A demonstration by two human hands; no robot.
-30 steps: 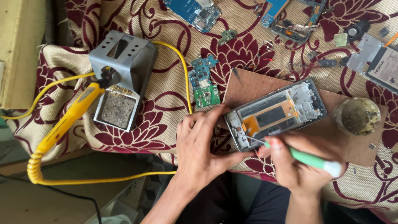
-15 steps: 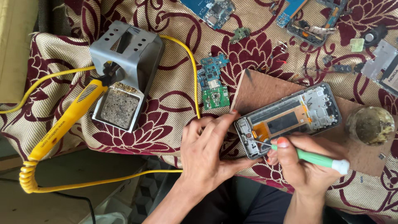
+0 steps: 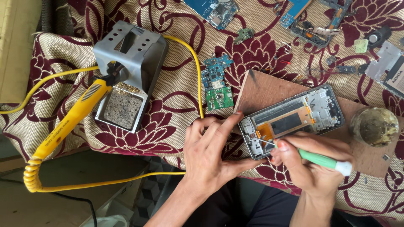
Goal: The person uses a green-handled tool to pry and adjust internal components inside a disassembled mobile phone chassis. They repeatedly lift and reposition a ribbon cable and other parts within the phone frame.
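Lying on a brown wooden board (image 3: 269,90), an opened phone frame (image 3: 292,120) is serving as the centre of the work. The left hand (image 3: 210,151) is bracing the frame's near-left corner with its fingers spread and one fingertip touching the rim, gripping nothing. The right hand (image 3: 313,164) is closed around a green-handled screwdriver (image 3: 320,159), and the metal tip is resting inside the frame's left end, beside an orange flex strip.

Just right of the frame, a small round glass jar (image 3: 374,126) is sitting on the board, crowding that side. Left of the frame, a blue and green circuit board (image 3: 217,84) is lying on the floral cloth (image 3: 168,117), and a yellow cable (image 3: 191,63) is running between them. Farther left, a grey metal soldering stand (image 3: 128,63) is holding a yellow soldering iron (image 3: 69,120), whose coiled cord is hanging past the bench edge. Beyond the frame, loose phone parts (image 3: 313,29) and another blue board (image 3: 214,10) are scattered across the cloth. At the far right, a silver battery-like piece (image 3: 389,63) is bearing a white label with dark print.

The near bench edge is running just under both wrists, leaving little room there.
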